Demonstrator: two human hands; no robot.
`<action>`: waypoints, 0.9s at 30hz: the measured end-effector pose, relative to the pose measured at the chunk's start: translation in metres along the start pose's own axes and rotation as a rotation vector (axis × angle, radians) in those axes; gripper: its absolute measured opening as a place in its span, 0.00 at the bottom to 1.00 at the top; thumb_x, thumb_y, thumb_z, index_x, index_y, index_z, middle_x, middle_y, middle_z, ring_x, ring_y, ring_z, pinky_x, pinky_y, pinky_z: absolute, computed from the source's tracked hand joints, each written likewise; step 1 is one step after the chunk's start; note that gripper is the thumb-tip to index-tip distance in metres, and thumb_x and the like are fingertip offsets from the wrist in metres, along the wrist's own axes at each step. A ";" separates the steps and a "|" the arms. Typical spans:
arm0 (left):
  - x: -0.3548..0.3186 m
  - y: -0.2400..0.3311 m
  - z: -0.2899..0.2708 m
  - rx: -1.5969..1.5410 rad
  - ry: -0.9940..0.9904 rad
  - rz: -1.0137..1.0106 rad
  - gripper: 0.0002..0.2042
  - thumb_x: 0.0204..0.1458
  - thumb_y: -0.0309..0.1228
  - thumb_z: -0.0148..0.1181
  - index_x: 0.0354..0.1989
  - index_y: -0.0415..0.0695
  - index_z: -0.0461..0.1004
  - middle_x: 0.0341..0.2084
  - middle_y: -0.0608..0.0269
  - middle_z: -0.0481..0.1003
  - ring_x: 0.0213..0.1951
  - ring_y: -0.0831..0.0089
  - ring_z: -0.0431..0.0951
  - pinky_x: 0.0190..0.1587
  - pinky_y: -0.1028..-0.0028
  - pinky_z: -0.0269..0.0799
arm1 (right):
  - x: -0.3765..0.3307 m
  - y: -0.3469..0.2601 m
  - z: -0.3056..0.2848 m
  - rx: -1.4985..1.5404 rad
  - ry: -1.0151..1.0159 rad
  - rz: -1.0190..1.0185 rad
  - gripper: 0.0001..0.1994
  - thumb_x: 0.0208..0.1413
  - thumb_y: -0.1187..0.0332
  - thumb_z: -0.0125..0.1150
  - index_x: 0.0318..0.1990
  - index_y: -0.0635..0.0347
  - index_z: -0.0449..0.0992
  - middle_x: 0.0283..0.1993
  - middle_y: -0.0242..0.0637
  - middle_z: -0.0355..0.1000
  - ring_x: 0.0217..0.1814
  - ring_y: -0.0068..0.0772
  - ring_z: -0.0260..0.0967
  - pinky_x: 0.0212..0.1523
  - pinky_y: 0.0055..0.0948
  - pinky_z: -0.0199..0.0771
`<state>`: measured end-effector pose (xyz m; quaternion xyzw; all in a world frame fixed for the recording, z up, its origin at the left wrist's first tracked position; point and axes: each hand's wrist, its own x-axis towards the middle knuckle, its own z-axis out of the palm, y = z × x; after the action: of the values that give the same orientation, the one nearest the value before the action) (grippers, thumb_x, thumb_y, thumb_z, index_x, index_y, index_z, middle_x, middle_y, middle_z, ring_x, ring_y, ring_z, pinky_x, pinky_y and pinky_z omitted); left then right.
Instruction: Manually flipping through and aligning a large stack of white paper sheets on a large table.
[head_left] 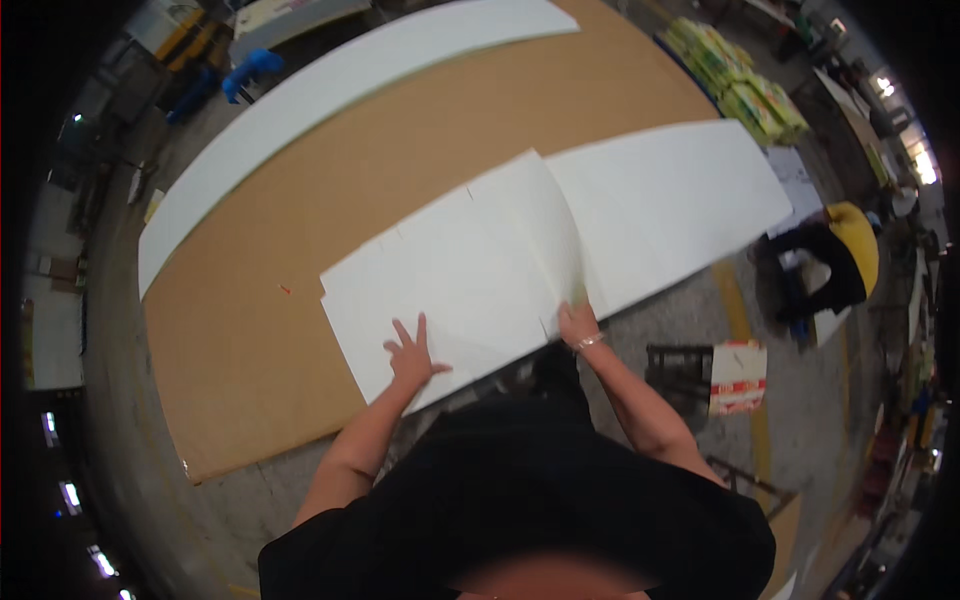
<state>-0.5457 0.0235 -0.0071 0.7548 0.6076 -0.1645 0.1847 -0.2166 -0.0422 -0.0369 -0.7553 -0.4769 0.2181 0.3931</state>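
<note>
A white sheet [440, 260] with small slits along its far edge lies on a large brown board [250, 270] in front of me. My left hand [407, 358] rests on it near its left part, palm down and fingers spread. At the near edge, my right hand [577, 322] is closed on the sheet's right end, which curls up off the surface. Under and beyond that curled end, more white sheet [680, 190] extends to the right; I cannot tell whether it is a separate piece.
A long white strip [330, 105] lies along the board's far side. Green-yellow bags [740, 90] are piled beyond the far right corner. To the right stand a dark stool [680, 365] with a red-and-white carton panel [738, 378] and a black-and-yellow object [845, 260].
</note>
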 end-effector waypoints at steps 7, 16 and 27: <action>0.008 -0.007 -0.006 -0.026 -0.053 -0.061 0.64 0.25 0.50 0.77 0.70 0.64 0.33 0.66 0.33 0.32 0.55 0.24 0.55 0.40 0.52 0.75 | 0.000 -0.048 0.026 -0.393 -0.018 -0.096 0.33 0.47 0.74 0.51 0.63 0.73 0.51 0.64 0.53 0.55 0.68 0.49 0.52 0.64 0.48 0.50; 0.005 -0.003 -0.006 0.005 -0.033 -0.044 0.64 0.25 0.49 0.78 0.70 0.65 0.34 0.66 0.32 0.34 0.54 0.27 0.56 0.39 0.54 0.75 | -0.003 -0.053 0.019 -0.397 0.111 -0.318 0.38 0.45 0.75 0.51 0.68 0.60 0.50 0.62 0.45 0.57 0.62 0.45 0.55 0.59 0.47 0.49; 0.005 0.003 -0.015 0.048 -0.078 -0.064 0.63 0.27 0.49 0.76 0.70 0.63 0.33 0.66 0.34 0.36 0.53 0.28 0.59 0.39 0.55 0.75 | -0.003 0.025 -0.003 0.800 0.242 0.920 0.16 0.58 0.61 0.57 0.33 0.70 0.70 0.29 0.40 0.70 0.29 0.31 0.72 0.24 0.32 0.80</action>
<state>-0.5410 0.0343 0.0044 0.7322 0.6196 -0.2141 0.1850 -0.2021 -0.0516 -0.0549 -0.6971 0.0642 0.4396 0.5627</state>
